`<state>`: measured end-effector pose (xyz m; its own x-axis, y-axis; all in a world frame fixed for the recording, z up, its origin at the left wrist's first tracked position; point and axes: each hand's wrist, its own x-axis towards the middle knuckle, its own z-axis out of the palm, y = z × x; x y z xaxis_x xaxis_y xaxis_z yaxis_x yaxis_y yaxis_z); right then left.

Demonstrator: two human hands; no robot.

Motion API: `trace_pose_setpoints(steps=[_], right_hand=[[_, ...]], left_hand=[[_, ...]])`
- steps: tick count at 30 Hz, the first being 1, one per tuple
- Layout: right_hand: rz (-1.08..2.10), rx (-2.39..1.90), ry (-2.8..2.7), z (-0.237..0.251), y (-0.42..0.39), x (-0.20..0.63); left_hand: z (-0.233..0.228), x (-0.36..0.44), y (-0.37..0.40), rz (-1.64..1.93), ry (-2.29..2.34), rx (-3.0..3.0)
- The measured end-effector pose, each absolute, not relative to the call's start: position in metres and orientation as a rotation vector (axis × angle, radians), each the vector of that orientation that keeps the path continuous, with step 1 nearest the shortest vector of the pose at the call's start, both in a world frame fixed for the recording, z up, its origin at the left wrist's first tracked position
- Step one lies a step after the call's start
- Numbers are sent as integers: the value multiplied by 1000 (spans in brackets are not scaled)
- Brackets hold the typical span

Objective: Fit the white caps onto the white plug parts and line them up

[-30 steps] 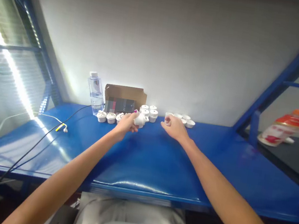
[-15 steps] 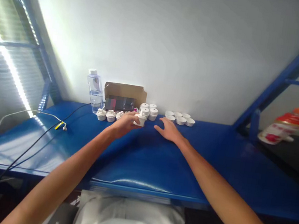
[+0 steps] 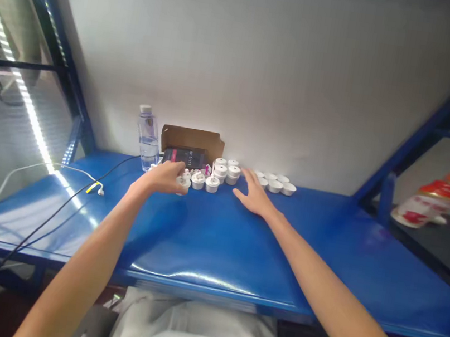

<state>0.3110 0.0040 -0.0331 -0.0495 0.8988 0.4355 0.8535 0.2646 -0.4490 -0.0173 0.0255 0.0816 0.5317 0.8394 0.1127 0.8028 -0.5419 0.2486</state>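
Small white round plastic socket pieces (image 3: 205,180), row at centre of frame, standing on glossy blue surface (image 3: 214,240) near its far edge. Second cluster of white shallow cup-shaped pieces (image 3: 276,183) just right of centre, against pale wall. Left hand (image 3: 164,176) on leftmost piece of the row, fingers curled over it; whether clamped on it, cannot tell. Right hand (image 3: 251,194) flat, fingers spread, touching surface between the two groups, holding nothing. Judged partway: several pieces lined up, cup cluster untouched. Behind row: brown cardboard box (image 3: 192,140), clear plastic water bottle (image 3: 147,137). Black and white cables (image 3: 57,188) at left.
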Motion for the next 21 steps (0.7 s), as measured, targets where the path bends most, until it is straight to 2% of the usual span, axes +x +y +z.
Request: trace_pose_setpoints(steps=[4,8,12,21], right_hand=[[31,-1589,-1949,-29,10,302],[-119,-1658,-1785,-23,8,299],[20,-1786,-1666,-16,1,298],[262,-1751,-1774,-8,-9,292]], left_hand=[[84,-38,35,19,1541,2525],[82,-67,52,-99,1663,2312],[74,-93,69,-54,1710,2222],[68,-113,82,155,1857,2166]])
